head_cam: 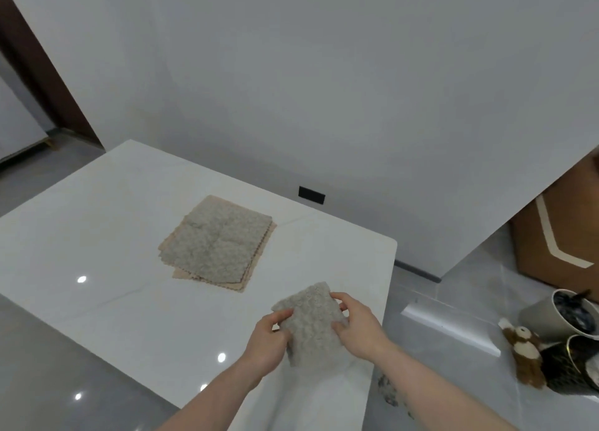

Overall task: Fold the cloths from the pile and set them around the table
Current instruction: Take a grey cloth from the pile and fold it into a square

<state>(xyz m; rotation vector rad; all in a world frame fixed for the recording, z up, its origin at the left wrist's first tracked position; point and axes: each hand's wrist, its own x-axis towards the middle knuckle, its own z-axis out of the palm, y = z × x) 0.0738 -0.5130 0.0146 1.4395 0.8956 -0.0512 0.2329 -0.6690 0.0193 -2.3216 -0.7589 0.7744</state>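
Near the table's right corner, left hand (269, 333) and right hand (355, 322) each pinch a side of a small folded cloth (311, 323), held just over the white table (97, 236); the pile (217, 242) of flat cloths lies well apart toward the middle. Risk: the cloth is thick and fluffy, so the fold may spring open on release. Set too close to the table's edge, it could slide to the floor (453, 301).
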